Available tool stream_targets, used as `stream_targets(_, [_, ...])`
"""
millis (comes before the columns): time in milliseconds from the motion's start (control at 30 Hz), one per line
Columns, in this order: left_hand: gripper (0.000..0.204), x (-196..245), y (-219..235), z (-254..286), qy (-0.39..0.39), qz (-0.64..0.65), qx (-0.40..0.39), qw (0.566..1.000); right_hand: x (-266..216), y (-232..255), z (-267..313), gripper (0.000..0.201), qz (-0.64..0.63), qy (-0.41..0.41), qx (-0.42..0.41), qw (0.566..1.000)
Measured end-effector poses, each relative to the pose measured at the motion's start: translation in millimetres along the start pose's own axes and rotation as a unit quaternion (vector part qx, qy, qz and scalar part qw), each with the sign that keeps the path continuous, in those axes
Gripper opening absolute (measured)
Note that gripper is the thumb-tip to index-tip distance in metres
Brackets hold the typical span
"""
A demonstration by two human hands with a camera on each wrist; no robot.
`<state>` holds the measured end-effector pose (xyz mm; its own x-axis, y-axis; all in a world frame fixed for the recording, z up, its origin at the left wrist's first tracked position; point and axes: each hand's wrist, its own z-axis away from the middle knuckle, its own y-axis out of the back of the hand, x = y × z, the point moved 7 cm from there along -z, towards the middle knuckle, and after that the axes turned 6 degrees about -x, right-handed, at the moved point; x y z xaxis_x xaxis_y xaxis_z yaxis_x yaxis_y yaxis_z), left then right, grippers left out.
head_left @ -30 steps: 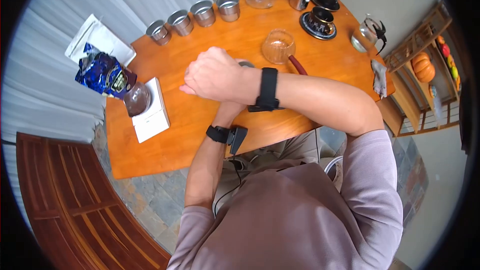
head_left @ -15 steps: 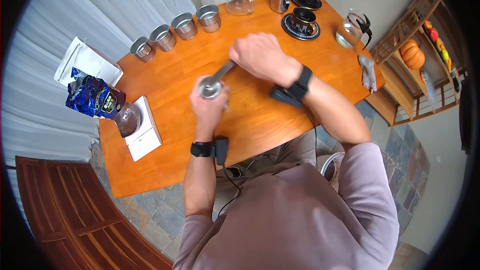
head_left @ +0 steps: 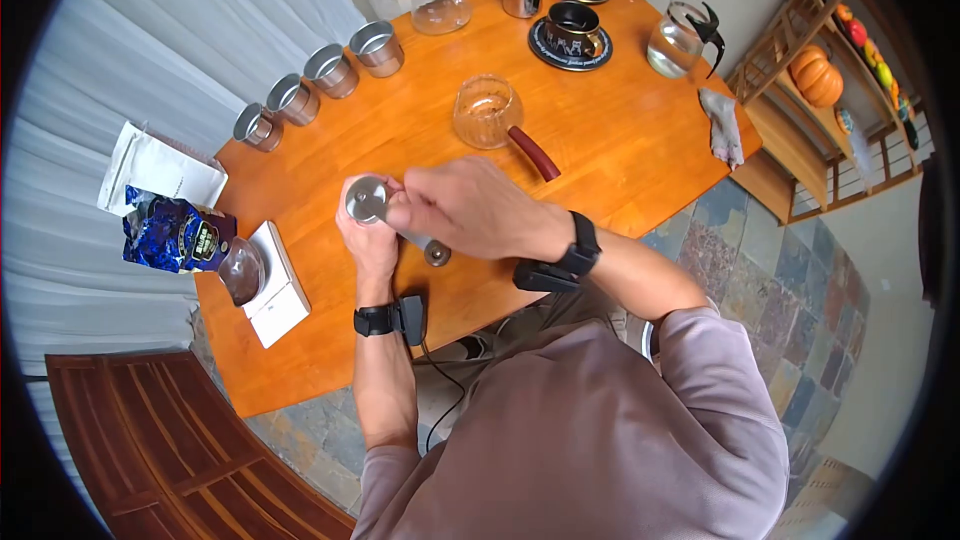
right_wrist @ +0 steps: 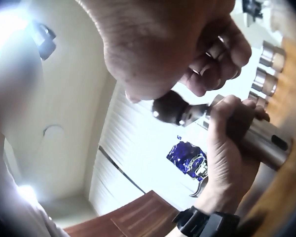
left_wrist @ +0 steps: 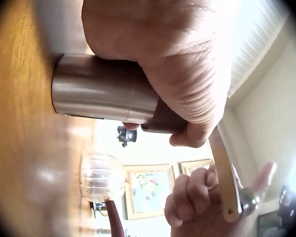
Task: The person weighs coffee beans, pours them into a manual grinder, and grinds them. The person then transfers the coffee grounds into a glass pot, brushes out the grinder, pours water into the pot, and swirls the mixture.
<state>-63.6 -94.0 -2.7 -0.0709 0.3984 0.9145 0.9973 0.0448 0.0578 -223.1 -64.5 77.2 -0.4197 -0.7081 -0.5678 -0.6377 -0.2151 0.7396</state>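
One metal hand grinder (head_left: 367, 198) stands upright at the wooden table (head_left: 330, 355), body wrapped by my left hand (head_left: 370, 243); my right hand (head_left: 485, 208) is at the crank (head_left: 418, 240) with fingers bent, though I cannot tell whether they hold its knob (right_wrist: 170, 108). Beyond the hands, a ribbed glass pot (head_left: 486, 120) with a red handle (head_left: 533, 153), and four metal cups (head_left: 334, 73) in a slanting row by the curtain (head_left: 225, 30). Left side of table: blue foil bag (head_left: 172, 238) before a white pouch (head_left: 165, 170), clear rounded vessel (head_left: 242, 270) beside a flat white box (head_left: 280, 312).
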Motion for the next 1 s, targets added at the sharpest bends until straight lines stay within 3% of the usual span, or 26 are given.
stream_targets(33, [0.024, 0, 1, 2, 0.041, 0.033, 0.010, 0.999, 20, -9, -3, 0.038, -0.157, -0.038, 0.039, 0.986])
stream_targets(67, [0.029, 7, -3, 5, 0.087, 0.027, -0.005, 0.996, 35, -16, -6, 0.034, -0.312, -0.073, 0.075, 0.944])
stream_targets(167, [0.031, 6, -4, 5, 0.081, 0.065, -0.029, 0.994, 53, -33, -14, 0.018, -0.355, -0.127, 0.132, 0.917])
stream_targets(200, [0.040, 11, -8, 3, 0.065, 0.066, -0.027, 0.995, 61, -47, -17, 0.018, -0.365, -0.121, 0.128, 0.914])
stream_targets(267, [0.048, 16, -9, 6, 0.075, 0.068, -0.044, 0.994, 64, -59, -24, 0.026, -0.458, -0.014, 0.148, 0.876])
stream_targets(300, [0.056, 18, -10, 5, 0.084, 0.082, -0.066, 0.991, 64, -59, -25, 0.026, -0.465, -0.007, 0.146, 0.873])
stream_targets(333, [0.076, 18, -9, 10, 0.155, 0.084, -0.088, 0.980, 64, -58, -25, 0.034, -0.475, 0.000, 0.133, 0.870])
stream_targets(400, [0.081, 18, -3, 11, 0.156, 0.048, -0.115, 0.980, 61, -55, -24, 0.052, -0.498, 0.009, 0.099, 0.861])
stream_targets(467, [0.093, 19, 4, 16, 0.196, 0.008, -0.164, 0.967, 54, -57, -24, 0.054, -0.510, 0.029, 0.082, 0.856])
stream_targets(533, [0.092, 24, 11, 16, 0.214, -0.039, -0.190, 0.957, 48, -55, -24, 0.057, -0.518, 0.050, 0.067, 0.851])
stream_targets(567, [0.091, 27, 12, 17, 0.230, -0.080, -0.215, 0.946, 43, -61, -26, 0.057, -0.561, 0.051, 0.011, 0.826])
stream_targets(600, [0.086, 32, 11, 21, 0.291, -0.032, -0.239, 0.926, 37, -67, -25, 0.056, -0.600, 0.053, -0.046, 0.797])
stream_targets(633, [0.086, 35, 14, 20, 0.294, -0.034, -0.237, 0.926, 38, -68, -24, 0.056, -0.604, 0.054, -0.047, 0.794])
stream_targets(700, [0.077, 35, 22, 21, 0.320, -0.138, -0.244, 0.905, 29, -53, -22, 0.053, -0.396, 0.145, 0.019, 0.906])
stream_targets(733, [0.062, 38, 24, 23, 0.299, -0.157, -0.240, 0.910, 26, -50, -18, 0.049, -0.385, 0.143, 0.041, 0.911])
stream_targets(833, [0.052, 56, 31, 22, 0.293, -0.272, -0.242, 0.884, 27, -48, -13, 0.050, -0.339, 0.134, 0.077, 0.928])
stream_targets(867, [0.044, 66, 32, 22, 0.243, -0.240, -0.198, 0.919, 31, -50, -13, 0.044, -0.375, 0.113, 0.083, 0.916])
stream_targets(1000, [0.034, 102, 29, 35, 0.291, -0.203, -0.098, 0.930, 41, -45, -9, 0.038, -0.308, 0.083, 0.146, 0.936])
